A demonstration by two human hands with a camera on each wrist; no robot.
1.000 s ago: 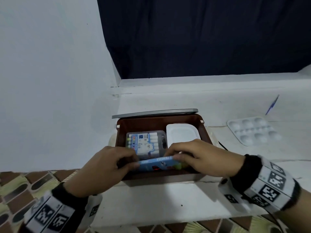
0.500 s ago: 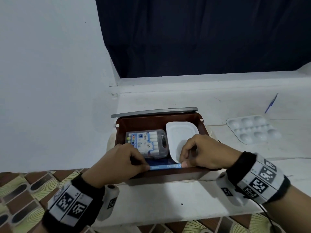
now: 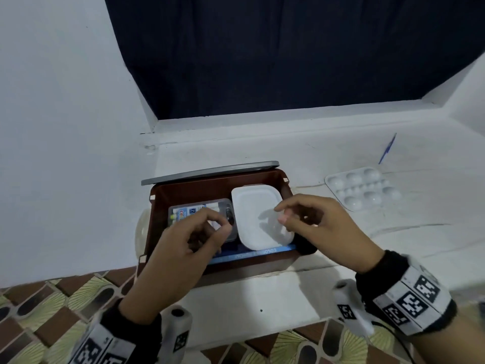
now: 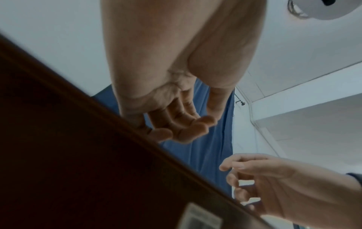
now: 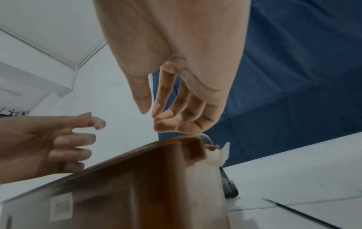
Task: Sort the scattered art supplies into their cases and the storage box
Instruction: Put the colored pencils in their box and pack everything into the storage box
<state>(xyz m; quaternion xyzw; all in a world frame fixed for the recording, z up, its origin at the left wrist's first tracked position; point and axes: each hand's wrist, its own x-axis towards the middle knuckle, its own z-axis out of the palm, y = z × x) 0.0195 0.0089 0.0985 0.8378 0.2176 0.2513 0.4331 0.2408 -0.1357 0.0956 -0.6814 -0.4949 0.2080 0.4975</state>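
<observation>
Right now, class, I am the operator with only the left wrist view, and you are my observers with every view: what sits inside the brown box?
Observer: The head view shows a clear marker case beside a white container in the brown box.
Operator: Anything along its near wall?
Observer: A blue case lies flat against it.
Operator: What is left outside?
Observer: A white palette and a thin blue stick lie on the ledge, to the box's right.

A "12" is printed on the label of the clear marker case (image 3: 199,211). Pale lettering along the blue case (image 3: 258,253) ends in "0103"; the remainder is blurred.
</observation>
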